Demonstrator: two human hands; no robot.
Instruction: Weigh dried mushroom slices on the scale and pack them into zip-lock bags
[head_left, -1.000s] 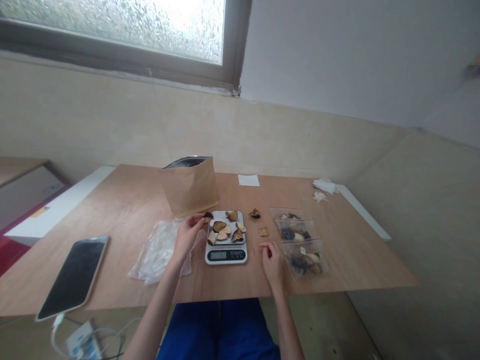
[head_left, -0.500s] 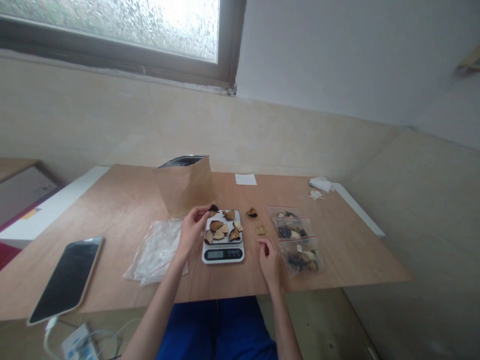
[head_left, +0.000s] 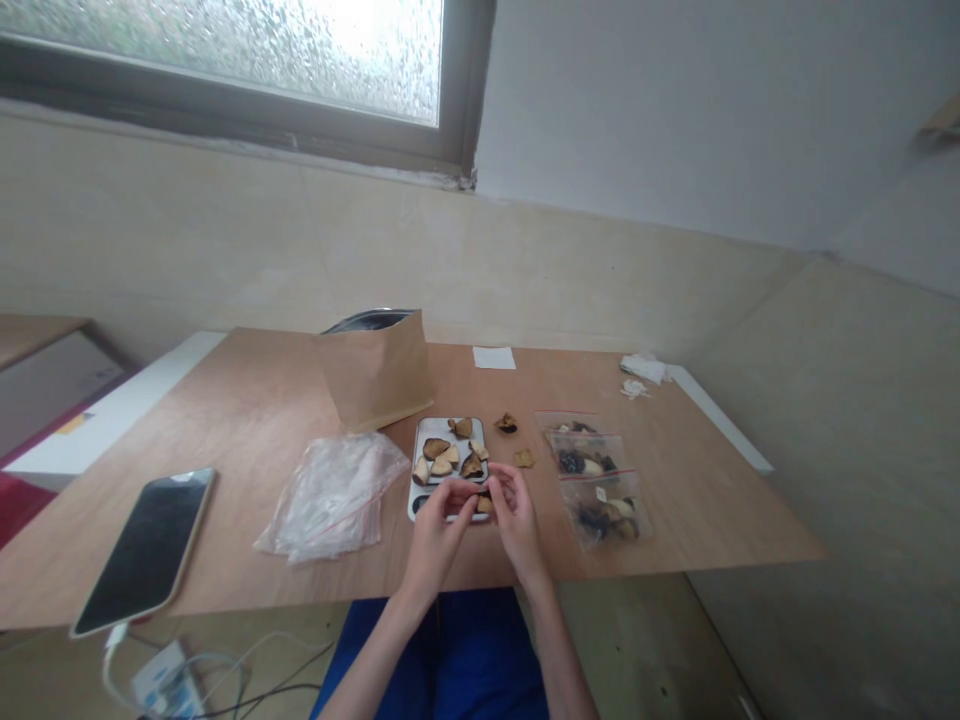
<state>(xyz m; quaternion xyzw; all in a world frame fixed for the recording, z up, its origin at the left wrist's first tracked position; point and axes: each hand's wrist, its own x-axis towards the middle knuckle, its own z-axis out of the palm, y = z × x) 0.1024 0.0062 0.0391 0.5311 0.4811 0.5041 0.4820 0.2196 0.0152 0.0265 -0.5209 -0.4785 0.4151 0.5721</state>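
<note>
Your left hand (head_left: 439,525) and right hand (head_left: 516,515) meet over scale (head_left: 420,450) front edge, fingers of both pinching one dried slice (head_left: 484,503). More slices on scale pan at 12 o'clock; filled bags (head_left: 604,515) at 3 o'clock on tabletop (head_left: 225,420).

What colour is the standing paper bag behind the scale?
Plain kraft brown, seen in the head view: the paper bag.
</note>
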